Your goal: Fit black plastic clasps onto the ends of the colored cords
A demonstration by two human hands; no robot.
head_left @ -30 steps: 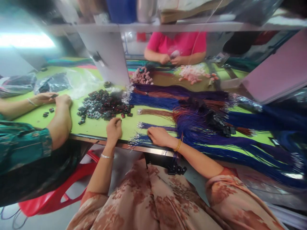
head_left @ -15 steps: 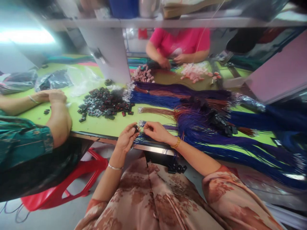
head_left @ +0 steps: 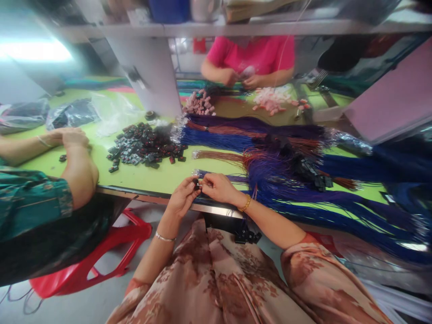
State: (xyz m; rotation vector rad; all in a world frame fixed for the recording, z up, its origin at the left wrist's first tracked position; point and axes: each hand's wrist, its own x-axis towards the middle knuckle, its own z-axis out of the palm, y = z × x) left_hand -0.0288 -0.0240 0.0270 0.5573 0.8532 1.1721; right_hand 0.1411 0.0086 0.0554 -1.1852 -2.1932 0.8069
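White panel point(head_left: 148, 72) upright. Right of panel: person in pink top point(head_left: 251, 56), 2 piles of pink pieces point(head_left: 198, 103) point(head_left: 272, 101). Left of panel: clear plastic bag point(head_left: 116, 110). At panel's foot: dark roll point(head_left: 150, 115). Above panel: shelf point(head_left: 209, 29), blue container point(head_left: 169, 10). Nearer than panel: red stool point(head_left: 130, 245).

The 2 hands meet in front of the body, fingertips close together; whether they touch is too small to tell. The left arm point(head_left: 153, 254) slants forward and inward, its hand point(head_left: 182, 197) turned with the palm partly up, thumb and fingers curled inward in a pinch. The right arm point(head_left: 278, 225) reaches across from the right, wrist point(head_left: 243, 201) nearly straight, the right hand point(head_left: 219, 188) back uppermost, fingers bent and thumb pressed toward the index finger.
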